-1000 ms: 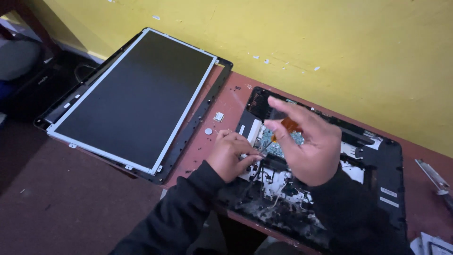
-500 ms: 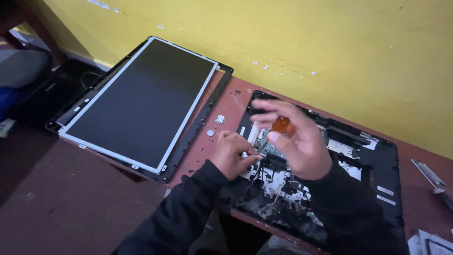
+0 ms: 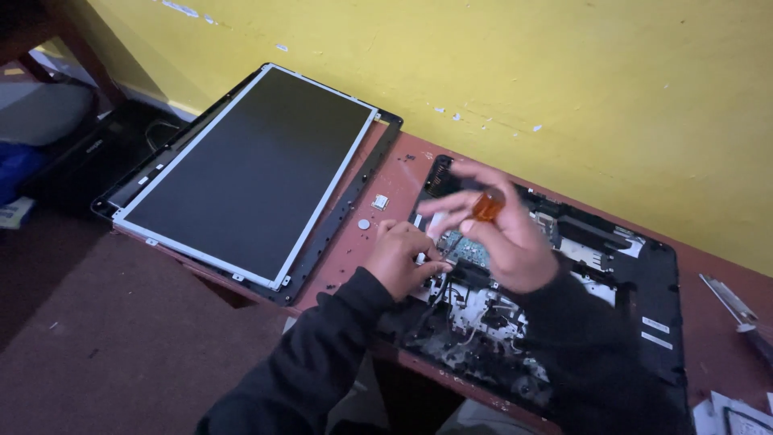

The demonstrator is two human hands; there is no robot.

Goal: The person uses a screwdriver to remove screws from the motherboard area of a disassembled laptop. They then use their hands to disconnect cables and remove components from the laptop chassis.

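Screwdriver (image 3: 486, 205) with orange handle pinched in right hand (image 3: 501, 240) fingers; left hand (image 3: 404, 258) fingers curled closed, touching open laptop base (image 3: 644, 282) internals.

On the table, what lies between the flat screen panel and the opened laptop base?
In the head view, two small loose parts lie on the bare reddish table between the screen panel and the laptop base.

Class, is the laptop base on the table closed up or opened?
Opened: the laptop base has no cover, with circuit board and wiring exposed.
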